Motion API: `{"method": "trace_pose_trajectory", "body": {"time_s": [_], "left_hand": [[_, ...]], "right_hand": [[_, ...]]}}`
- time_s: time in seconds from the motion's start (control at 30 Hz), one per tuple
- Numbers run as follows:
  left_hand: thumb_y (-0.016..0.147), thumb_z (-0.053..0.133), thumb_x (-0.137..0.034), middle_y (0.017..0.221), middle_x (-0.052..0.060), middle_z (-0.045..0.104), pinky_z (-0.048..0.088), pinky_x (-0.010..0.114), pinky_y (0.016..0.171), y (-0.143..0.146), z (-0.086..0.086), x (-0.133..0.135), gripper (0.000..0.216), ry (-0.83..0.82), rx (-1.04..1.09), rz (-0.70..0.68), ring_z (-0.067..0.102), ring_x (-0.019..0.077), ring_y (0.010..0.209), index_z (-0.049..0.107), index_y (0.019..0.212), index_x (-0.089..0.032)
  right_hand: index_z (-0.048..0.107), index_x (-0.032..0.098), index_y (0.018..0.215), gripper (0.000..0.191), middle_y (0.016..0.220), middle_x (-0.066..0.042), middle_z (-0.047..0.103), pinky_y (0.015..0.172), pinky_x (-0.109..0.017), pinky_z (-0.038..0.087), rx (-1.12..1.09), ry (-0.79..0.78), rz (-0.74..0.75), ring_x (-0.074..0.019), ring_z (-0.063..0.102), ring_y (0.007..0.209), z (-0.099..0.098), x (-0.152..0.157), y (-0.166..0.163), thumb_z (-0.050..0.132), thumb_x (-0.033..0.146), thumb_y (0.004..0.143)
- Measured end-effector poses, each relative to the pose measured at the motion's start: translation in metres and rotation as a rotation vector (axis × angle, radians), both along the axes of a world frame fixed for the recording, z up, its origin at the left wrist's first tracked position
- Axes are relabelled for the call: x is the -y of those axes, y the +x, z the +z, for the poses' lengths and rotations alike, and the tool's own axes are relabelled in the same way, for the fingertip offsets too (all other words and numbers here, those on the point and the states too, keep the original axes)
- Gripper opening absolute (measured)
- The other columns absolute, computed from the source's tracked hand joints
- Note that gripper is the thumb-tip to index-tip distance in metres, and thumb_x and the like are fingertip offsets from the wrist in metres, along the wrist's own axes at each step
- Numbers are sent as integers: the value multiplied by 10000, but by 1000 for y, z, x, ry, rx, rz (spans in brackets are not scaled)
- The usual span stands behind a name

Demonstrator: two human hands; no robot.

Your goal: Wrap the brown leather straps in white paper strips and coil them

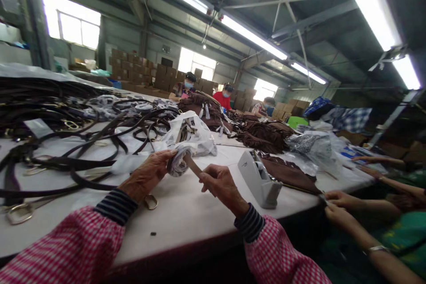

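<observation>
Dark belts (83, 142) lying tangled on white table (186, 217), far left. Left hand (148, 178) closing round wrapped end (178, 163) of brown strap (196, 170). Strap being held over table's near middle, long axis running upper-left to lower-right, wrapped end pointing up-left. Right hand (221, 186) pinching strap's lower end. Tape dispenser (261, 183) sitting just right. Co-worker's hands (336, 207) working at table edge.

White table (186, 217) bears straps (83, 164), bags (193, 135), tape dispenser (259, 179).
</observation>
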State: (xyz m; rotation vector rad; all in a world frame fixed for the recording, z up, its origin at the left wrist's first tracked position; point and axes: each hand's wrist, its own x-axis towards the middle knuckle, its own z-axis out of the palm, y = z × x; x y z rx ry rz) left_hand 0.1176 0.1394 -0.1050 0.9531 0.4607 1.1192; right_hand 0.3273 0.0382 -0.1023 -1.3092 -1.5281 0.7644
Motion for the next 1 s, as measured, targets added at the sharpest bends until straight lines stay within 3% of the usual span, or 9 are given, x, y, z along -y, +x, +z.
{"method": "trace_pose_trajectory", "body": {"time_s": [0.1,0.27,0.4,0.6,0.77,0.87,1.0], "left_hand": [[712,897,-262,844,70,765,552,218,645,-1,-3,1,225,38,-44,-38,654,163,743,803,840,-102],[693,926,-336,828,42,729,511,228,659,-2,-3,5,289,103,-110,-60,617,160,753,794,848,-130],[719,909,-387,765,30,697,465,239,633,1,-5,7,312,147,-180,-70,594,156,713,775,831,-128],[786,846,-464,694,19,670,410,263,598,6,-11,9,348,224,-258,-117,550,143,631,739,816,-135],[807,824,-466,700,18,668,382,266,591,6,-8,14,347,258,-297,-114,521,133,621,729,795,-132],[795,829,-462,693,8,652,370,261,582,7,-7,16,344,256,-306,-101,511,129,615,732,792,-132],[810,809,-473,668,-1,631,362,264,581,10,-6,21,353,280,-312,-138,491,124,598,715,756,-136]], "right_hand": [[677,155,698,177,527,21,616,412,-165,343,7,-13,-2,-68,487,392,-4,2,-4,677,266,836],[661,154,690,239,582,-8,665,382,-161,366,-31,-37,-3,-98,586,416,-6,-4,-9,684,325,854],[646,153,689,302,590,-16,676,343,-168,349,-138,-41,34,-100,570,387,-2,-16,-21,722,408,833],[628,158,705,245,612,-15,687,305,-175,316,-231,-38,-15,-104,559,361,1,-25,-36,713,368,797],[684,143,897,340,721,-38,699,416,-220,460,-284,-48,86,-138,635,487,-5,-12,-16,641,480,895],[653,169,1141,292,851,-52,710,461,-238,479,-115,114,-29,-156,649,595,-19,-2,4,570,375,951],[592,199,1315,386,1137,-113,705,757,-352,572,543,605,-100,-210,671,885,-34,12,14,562,131,936]]}}
